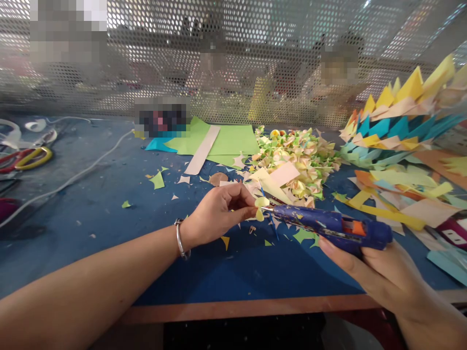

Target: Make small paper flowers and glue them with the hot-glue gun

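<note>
My left hand (222,214), with a silver bracelet at the wrist, pinches a small pale yellow paper piece (260,208) between thumb and fingers. A dark blue glue gun (321,223) is held in my right hand (379,272), its fingers wrapped round the grip. The gun's metal nozzle touches or nearly touches the yellow piece. Just behind the hands lie a cream paper strip (270,187) and a large heap of small folded green and yellow paper pieces (299,155).
Green paper sheets (233,141) lie at the back under a pale strip (203,149). Layered spiky paper work (397,121) stands right. Yellow-handled scissors (34,158) and a white cable (73,177) are left. A perforated metal screen (226,63) rises behind the blue table (109,204).
</note>
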`<action>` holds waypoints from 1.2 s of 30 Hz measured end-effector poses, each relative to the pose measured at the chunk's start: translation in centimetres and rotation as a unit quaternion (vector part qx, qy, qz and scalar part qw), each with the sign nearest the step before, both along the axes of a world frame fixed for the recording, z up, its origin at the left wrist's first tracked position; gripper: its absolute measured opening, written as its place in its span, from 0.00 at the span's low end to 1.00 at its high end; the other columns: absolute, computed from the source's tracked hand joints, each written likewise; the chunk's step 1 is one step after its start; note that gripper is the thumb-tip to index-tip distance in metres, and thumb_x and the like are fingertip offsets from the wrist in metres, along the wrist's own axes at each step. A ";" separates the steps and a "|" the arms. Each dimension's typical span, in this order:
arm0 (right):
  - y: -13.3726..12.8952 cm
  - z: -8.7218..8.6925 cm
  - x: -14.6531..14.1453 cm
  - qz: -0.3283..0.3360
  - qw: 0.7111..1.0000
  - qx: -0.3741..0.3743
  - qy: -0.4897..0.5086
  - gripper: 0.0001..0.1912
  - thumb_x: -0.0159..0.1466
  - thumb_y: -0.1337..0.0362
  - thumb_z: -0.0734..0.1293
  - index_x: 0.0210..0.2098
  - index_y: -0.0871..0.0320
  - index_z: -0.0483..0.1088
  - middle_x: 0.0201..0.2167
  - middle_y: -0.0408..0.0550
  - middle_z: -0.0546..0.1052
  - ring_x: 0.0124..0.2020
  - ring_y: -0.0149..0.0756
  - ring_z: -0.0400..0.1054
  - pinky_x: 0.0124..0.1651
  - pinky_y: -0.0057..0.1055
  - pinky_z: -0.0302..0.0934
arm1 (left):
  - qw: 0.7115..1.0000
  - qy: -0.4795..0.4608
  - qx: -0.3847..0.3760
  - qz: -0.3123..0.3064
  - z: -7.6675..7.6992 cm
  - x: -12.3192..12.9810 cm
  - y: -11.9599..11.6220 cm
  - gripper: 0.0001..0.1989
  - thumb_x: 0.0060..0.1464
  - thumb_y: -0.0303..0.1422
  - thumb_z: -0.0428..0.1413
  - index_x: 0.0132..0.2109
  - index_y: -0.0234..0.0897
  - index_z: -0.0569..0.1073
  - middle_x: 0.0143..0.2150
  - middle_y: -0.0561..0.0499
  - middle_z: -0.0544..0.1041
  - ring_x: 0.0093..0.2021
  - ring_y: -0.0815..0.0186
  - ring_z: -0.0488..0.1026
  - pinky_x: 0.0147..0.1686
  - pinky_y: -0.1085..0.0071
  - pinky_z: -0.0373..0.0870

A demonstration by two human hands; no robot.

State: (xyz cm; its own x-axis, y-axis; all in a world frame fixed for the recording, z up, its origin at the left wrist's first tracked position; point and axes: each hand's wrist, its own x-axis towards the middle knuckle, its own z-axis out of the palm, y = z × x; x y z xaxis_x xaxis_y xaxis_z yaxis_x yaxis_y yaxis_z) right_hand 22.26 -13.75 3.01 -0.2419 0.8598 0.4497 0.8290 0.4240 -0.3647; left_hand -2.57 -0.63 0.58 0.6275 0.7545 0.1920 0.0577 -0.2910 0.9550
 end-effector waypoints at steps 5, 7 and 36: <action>0.1 0.1 -0.3 0.005 1.000 0.008 -0.017 0.07 0.67 0.63 0.63 0.44 0.46 0.68 0.33 0.38 0.77 0.31 0.32 0.76 0.41 0.22 0.72 | 1.000 -0.001 -0.010 -0.008 0.0 0.0 0.0 0.07 0.52 0.34 0.60 0.34 0.35 0.71 0.27 0.53 0.72 0.27 0.71 0.69 0.26 0.72 0.66; 0.1 0.1 -0.3 0.004 1.000 0.010 -0.022 0.06 0.67 0.63 0.63 0.43 0.45 0.68 0.33 0.38 0.77 0.32 0.32 0.76 0.41 0.22 0.72 | 1.000 0.003 -0.007 -0.008 0.0 0.0 0.0 0.07 0.52 0.34 0.59 0.34 0.35 0.71 0.27 0.53 0.72 0.27 0.71 0.69 0.27 0.72 0.66; -0.2 -0.5 0.6 0.000 1.000 -0.021 0.018 0.08 0.63 0.63 0.66 0.42 0.48 0.72 0.31 0.41 0.79 0.30 0.40 0.78 0.41 0.31 0.75 | 0.999 -0.002 -0.027 -0.018 0.3 0.0 -0.1 0.06 0.51 0.32 0.61 0.33 0.37 0.72 0.27 0.53 0.74 0.27 0.71 0.70 0.27 0.73 0.68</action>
